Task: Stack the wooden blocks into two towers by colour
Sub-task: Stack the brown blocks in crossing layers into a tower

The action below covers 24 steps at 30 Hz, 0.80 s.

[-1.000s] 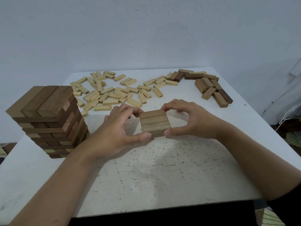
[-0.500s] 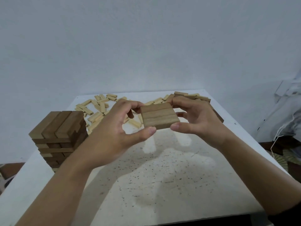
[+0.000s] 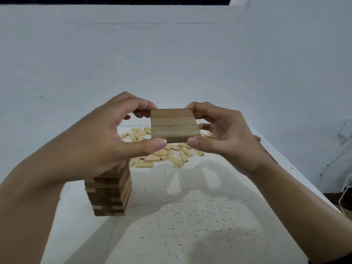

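Three dark brown blocks (image 3: 174,124) lie side by side as one flat slab, held in the air above the table. My left hand (image 3: 106,134) pinches the slab's left side between thumb and fingers, and my right hand (image 3: 224,134) pinches its right side the same way. The dark brown tower (image 3: 110,193) stands on the table at the left, below my left hand, which hides its top. Several light blocks (image 3: 162,153) lie scattered on the far part of the table, partly hidden by the slab and my hands.
The white speckled table (image 3: 190,216) stretches in front of me, with its right edge near a white cord (image 3: 345,189). A pale wall rises just behind the table.
Both hands have lifted the three-block slab from the table up and slightly towards the left, over towards the dark tower. The view has tilted upward.
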Available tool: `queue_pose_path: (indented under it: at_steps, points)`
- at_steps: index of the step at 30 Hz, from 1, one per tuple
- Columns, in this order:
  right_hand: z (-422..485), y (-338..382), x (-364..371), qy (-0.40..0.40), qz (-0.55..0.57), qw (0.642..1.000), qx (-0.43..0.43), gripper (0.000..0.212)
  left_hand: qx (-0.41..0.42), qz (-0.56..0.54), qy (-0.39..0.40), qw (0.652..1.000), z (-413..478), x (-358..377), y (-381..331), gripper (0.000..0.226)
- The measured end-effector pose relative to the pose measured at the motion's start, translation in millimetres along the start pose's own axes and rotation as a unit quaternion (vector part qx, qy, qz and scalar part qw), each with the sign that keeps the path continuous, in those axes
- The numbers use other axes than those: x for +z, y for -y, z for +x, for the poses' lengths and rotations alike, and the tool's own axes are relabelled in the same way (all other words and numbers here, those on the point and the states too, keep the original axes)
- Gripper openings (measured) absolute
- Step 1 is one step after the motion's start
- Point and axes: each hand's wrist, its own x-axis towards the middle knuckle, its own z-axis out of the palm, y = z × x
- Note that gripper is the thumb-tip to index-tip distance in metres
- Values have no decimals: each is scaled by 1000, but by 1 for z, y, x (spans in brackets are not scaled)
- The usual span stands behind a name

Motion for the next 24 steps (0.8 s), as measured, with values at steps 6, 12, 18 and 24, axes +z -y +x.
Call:
queue_pose_path:
  at_steps: [6,12,18,24]
  points:
    - [21,11,50,19,-85,996,18,38,-39,28,66,997,-10,-46,48,68]
    - [35,5,93,55,-131,988,68,35,-75,20,114,990,-28,-63,94,68]
    - [38,1,110,49,-146,983,102,46,-82,-11,130,988,-37,-61,121,68]
    - [38,-2,112,48,-155,980,115,54,-72,-21,135,988,-34,-55,131,67]
